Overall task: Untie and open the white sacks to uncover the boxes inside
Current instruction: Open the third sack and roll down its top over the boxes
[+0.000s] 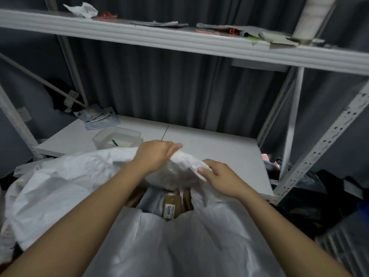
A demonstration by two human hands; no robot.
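Observation:
A large white sack [179, 242] stands in front of me with its mouth open. Inside the opening I see a brown cardboard box [171, 206] with a white label reading 4005, beside grey packaging. My left hand [154, 153] grips the far rim of the sack and lifts it. My right hand [218, 176] pinches the same raised fold of white fabric a little to the right. A second crumpled white sack [60, 182] lies to the left, under my left forearm.
A white shelf board [209, 148] lies just behind the sack, with a clear plastic container [116, 137] and loose papers [97, 116] on it. An upper shelf [179, 43] carries scraps and a roll. Metal rack posts [323, 142] and dark bags stand at the right.

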